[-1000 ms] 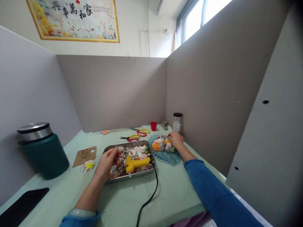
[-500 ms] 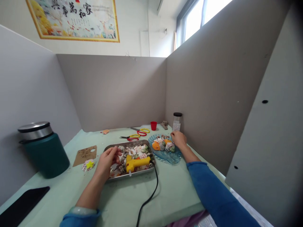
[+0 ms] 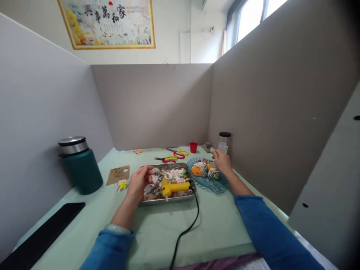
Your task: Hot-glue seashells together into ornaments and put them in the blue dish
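Note:
My left hand (image 3: 140, 183) hovers over the left side of a metal tray (image 3: 168, 201). Its fingers are loosely bent and a little apart, and nothing shows in them. Shells fill the tray, and a yellow glue gun (image 3: 176, 187) lies on top of them. At the right, my right hand (image 3: 223, 163) is held over the far right rim of a blue glass plate (image 3: 209, 185). Those fingertips are pinched together; whatever they hold is too small to make out. Several shells (image 3: 204, 171), orange, white and speckled, lie on the plate.
A green flask (image 3: 82, 170), a brown card (image 3: 118, 174), a shell flower (image 3: 122, 185) and a black flat object (image 3: 47, 232) are on the left. Behind the tray are scissors (image 3: 170, 159), a red cup (image 3: 193, 147) and a black-lidded jar (image 3: 224, 141). The glue gun's cord (image 3: 185, 230) runs toward me. Partitions enclose the table.
The view has turned left, shifting everything rightward in the picture. Both hands stay near the same places, the left over the tray and the right by the plate.

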The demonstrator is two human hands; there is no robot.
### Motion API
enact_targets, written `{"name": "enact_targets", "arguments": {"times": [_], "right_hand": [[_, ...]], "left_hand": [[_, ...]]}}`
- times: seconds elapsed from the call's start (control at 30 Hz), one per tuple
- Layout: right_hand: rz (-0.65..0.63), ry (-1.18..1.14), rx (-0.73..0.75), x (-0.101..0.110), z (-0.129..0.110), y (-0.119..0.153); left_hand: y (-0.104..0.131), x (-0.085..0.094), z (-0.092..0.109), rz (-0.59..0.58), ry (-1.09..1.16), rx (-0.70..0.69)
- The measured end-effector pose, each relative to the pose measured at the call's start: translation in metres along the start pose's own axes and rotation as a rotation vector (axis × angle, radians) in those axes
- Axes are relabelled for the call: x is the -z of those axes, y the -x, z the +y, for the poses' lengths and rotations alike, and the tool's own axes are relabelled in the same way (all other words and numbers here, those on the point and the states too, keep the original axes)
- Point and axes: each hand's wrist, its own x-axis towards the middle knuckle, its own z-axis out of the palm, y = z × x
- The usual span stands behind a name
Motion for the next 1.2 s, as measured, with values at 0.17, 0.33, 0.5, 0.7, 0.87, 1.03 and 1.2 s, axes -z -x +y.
{"name": "enact_targets", "arguments": {"times": [0.17, 0.33, 0.5, 0.7, 0.87, 1.03, 1.2], "right_hand": [[-0.091, -0.117, 0.201, -0.010, -0.020, 0.012], [-0.187, -0.264, 0.475, -0.003, -0.042, 0.028], [-0.412, -0.423, 0.741, 0.023, -0.081, 0.058], [-0.507, -0.116, 0.921, 0.023, -0.112, 0.086], [-0.531, -0.052, 0.896, 0.023, -0.116, 0.087], [-0.560, -0.481, 0.637, 0.040, -0.109, 0.075], [-0.721, -1.085, 0.271, 0.036, -0.109, 0.076]], "left_hand": [[-0.002, 0.006, 0.003, 0.049, -0.093, 0.013], [-0.009, 0.017, 0.006, 0.114, -0.362, -0.023], [-0.014, 0.026, 0.009, 0.151, -0.899, -0.151], [-0.005, 0.030, 0.014, -0.055, -1.575, -0.296], [0.003, 0.027, 0.015, -0.239, -1.853, -0.287], [0.006, 0.027, 0.012, -0.279, -1.954, -0.227], [0.005, 0.026, 0.009, -0.244, -1.916, -0.213]]}}
